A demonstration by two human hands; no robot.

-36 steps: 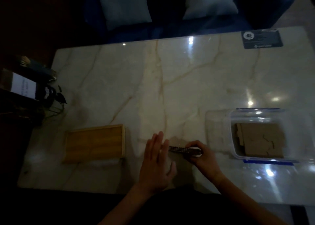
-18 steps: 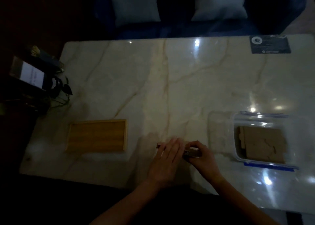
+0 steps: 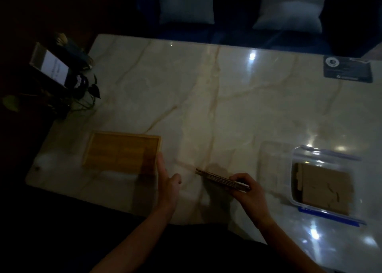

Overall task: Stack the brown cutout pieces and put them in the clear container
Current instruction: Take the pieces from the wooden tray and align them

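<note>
My right hand [image 3: 247,192] grips a thin stack of brown cutout pieces [image 3: 219,178] on edge, tilted, near the table's front. My left hand [image 3: 168,182] is flat and open beside the wooden tray [image 3: 124,137], apart from the stack. The clear container [image 3: 324,159] with blue clips stands at the right, and brown cutout pieces [image 3: 324,187] lie flat inside it.
The marble table [image 3: 206,96] carries a dark card [image 3: 348,70] at the far right corner. A dark holder with a white label [image 3: 52,64] and cables sits at the left edge. Two pale cushions [image 3: 289,8] lie beyond the table.
My left hand has left the stack and moved left to the tray's edge. My right hand keeps hold of the stack, which now shows its whole edge.
</note>
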